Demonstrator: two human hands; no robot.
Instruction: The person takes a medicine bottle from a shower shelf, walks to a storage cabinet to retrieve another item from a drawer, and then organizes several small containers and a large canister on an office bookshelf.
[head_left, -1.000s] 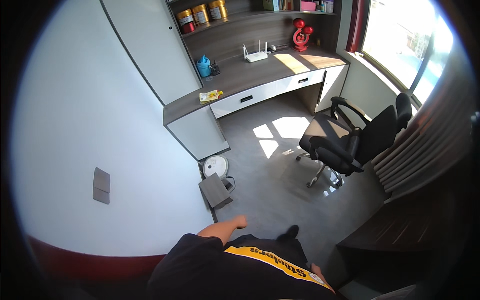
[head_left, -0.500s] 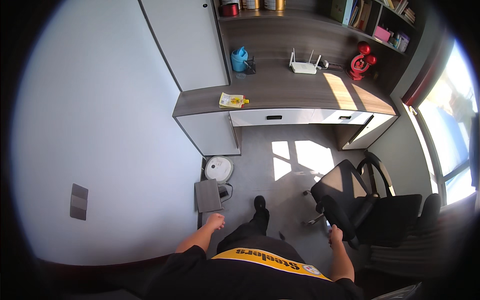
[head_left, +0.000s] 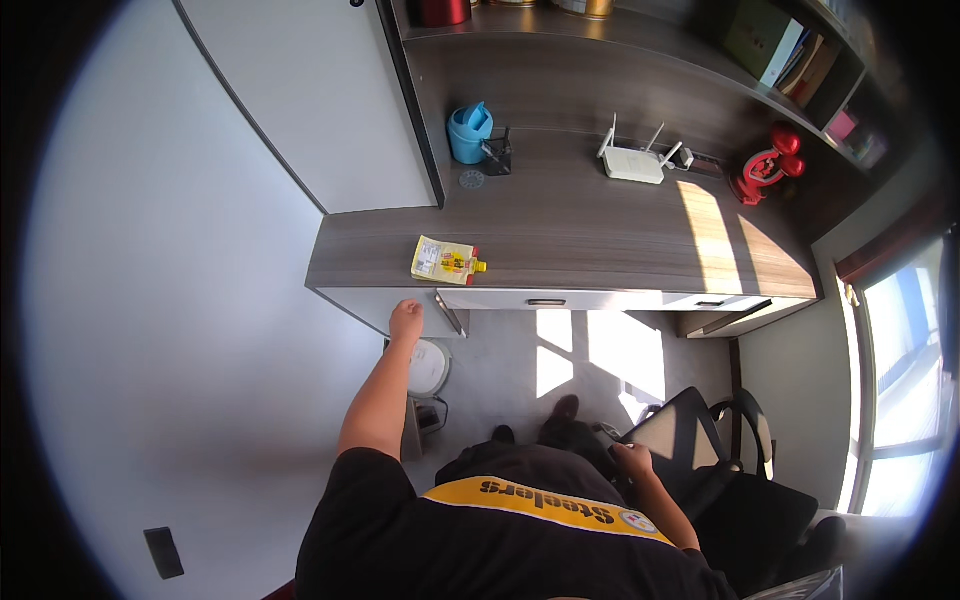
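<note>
My left hand [head_left: 406,321] is stretched forward with its fingers curled in and nothing showing in it. It is just in front of the desk's near edge, close to a flat yellow and white spouted pouch [head_left: 442,260] with a yellow cap, but apart from it. The pouch lies on the left part of the grey-brown wooden desk [head_left: 560,240]. At my right side, my right hand [head_left: 632,460] is closed beside the black office chair [head_left: 680,430]. Whatever its fingers might hold is hidden.
Farther back on the desk stand a blue lidded bin [head_left: 468,135], a black mesh holder [head_left: 498,155], a white router [head_left: 634,164] and a red ornament [head_left: 768,170]. A white robot vacuum [head_left: 428,368] sits on the floor at left. The window [head_left: 905,360] is at right.
I have stepped closer to the desk. My left hand has swung forward and up toward the desk edge near the pouch. My right hand stays closed, low beside the chair.
</note>
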